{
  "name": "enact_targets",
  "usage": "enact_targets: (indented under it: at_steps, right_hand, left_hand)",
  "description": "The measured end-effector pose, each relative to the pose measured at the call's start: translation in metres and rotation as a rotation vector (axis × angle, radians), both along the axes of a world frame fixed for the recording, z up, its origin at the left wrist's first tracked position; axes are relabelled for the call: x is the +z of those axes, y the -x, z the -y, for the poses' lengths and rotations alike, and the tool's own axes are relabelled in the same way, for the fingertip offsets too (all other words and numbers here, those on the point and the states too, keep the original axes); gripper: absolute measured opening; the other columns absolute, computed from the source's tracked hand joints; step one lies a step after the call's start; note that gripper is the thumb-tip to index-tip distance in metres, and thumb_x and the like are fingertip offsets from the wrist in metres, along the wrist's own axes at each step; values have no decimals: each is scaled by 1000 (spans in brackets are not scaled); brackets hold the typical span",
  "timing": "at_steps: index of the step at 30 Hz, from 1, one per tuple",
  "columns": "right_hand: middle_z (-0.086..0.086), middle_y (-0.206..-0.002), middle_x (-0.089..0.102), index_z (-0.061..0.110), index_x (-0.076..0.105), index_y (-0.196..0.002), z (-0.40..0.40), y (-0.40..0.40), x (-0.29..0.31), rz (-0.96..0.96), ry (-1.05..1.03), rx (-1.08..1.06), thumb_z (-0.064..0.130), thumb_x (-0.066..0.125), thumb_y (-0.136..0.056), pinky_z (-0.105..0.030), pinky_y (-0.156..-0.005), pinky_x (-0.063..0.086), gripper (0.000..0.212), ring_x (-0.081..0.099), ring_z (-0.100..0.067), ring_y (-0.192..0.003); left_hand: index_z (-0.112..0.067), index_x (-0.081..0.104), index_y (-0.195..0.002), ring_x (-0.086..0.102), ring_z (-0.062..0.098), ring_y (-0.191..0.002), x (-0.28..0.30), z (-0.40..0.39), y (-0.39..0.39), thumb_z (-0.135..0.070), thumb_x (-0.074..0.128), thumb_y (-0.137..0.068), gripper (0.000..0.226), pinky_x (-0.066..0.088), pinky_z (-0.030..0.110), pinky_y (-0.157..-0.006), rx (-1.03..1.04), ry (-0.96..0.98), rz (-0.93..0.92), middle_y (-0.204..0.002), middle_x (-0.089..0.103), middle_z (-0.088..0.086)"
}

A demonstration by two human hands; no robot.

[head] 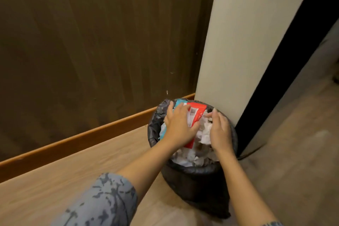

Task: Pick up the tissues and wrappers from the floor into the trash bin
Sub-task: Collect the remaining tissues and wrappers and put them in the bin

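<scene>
Patterned sleeve [102, 202] is seen nearest; tissues [203, 134] and red wrapper [197, 113] are pressed into the trash bin [194, 176] by flat, ungripping left hand [178, 124] and right hand [219, 132]; no litter is seen on the floor [73, 167].

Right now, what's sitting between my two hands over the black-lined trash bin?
In the head view, crumpled white tissues and a red wrapper lie between the left hand and right hand, piled inside the bin.

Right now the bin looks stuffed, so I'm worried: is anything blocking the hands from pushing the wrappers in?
Nothing visible: left hand lies on the red wrapper, right hand on the tissues, inside the trash bin.
</scene>
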State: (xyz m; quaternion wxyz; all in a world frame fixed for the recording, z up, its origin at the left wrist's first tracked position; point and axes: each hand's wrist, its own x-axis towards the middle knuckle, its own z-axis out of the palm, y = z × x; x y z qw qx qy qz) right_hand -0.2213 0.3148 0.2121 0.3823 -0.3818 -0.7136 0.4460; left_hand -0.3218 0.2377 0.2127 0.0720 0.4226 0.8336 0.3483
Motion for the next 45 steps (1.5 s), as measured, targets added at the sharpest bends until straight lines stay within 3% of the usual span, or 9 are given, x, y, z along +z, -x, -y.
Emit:
enact_targets:
  at_steps: [3,6,9,12,22,29,34,42,45]
  right_hand:
    - [0,-105,64,30,60,-91,0,0,0,50,6,-11,58,25,-84,-50,-102,39,45,55,-22,-109]
    - [2,-123,59,30,54,-110,-2,2,11,233,-93,5,36,35,-97,-53,-112,26,23,44,-21,-125]
    - [1,-130,56,25,53,-122,0,11,24,426,-284,95,21,41,-99,-49,-113,24,26,41,-22,-128]
    - [2,-122,60,26,58,-115,20,29,38,382,-369,226,26,48,-98,-48,-107,36,20,48,-20,-119]
    - [11,-99,62,26,57,-119,171,120,85,241,-444,1053,32,59,-95,-12,-70,47,25,61,-4,-89]
    - [4,-104,66,25,52,-122,335,165,80,392,-830,1565,35,60,-93,-34,-79,57,31,63,-13,-90]
    - [4,-111,61,27,48,-131,444,194,50,593,-1087,1721,36,59,-94,-29,-76,50,40,55,-13,-88]
    - [-8,-135,52,19,45,-137,569,218,-71,907,-977,1745,36,64,-90,-33,-90,41,53,48,-26,-119]
    - [-11,-157,17,25,27,-148,591,210,-126,1209,-794,1586,47,70,-83,-62,-110,24,80,11,-38,-144]
  left_hand:
    - [-21,14,-151,-27,31,-142,-20,-6,-2,-57,30,-96,68,-16,57,-112,-43,321,82,-162,1,5]
    - [-23,9,-152,-24,31,-143,-18,5,1,-38,28,-101,56,-22,54,-108,-124,302,154,-162,2,6]
    - [-24,34,-144,25,17,-141,5,24,11,-18,39,-98,46,18,40,-118,-97,-87,257,-150,37,2]
    - [-19,55,-127,48,-1,-112,31,52,27,-8,51,-92,38,37,8,-96,17,-230,112,-128,56,-3]
    - [-23,62,-116,53,7,-108,73,264,83,-15,59,-92,25,45,25,-94,350,110,-75,-116,61,-6]
    - [-25,68,-103,61,6,-94,51,454,85,-16,63,-89,17,49,23,-83,501,259,9,-100,67,-8]
    - [-22,66,-111,58,4,-95,5,564,77,-15,61,-90,23,40,11,-76,550,309,109,-103,64,-9]
    - [-18,66,-109,57,10,-106,-108,696,70,-19,64,-90,20,38,15,-81,688,178,335,-109,64,-5]
    - [-16,62,-117,47,22,-125,-163,720,65,-22,66,-88,30,34,19,-94,765,208,392,-129,55,6]
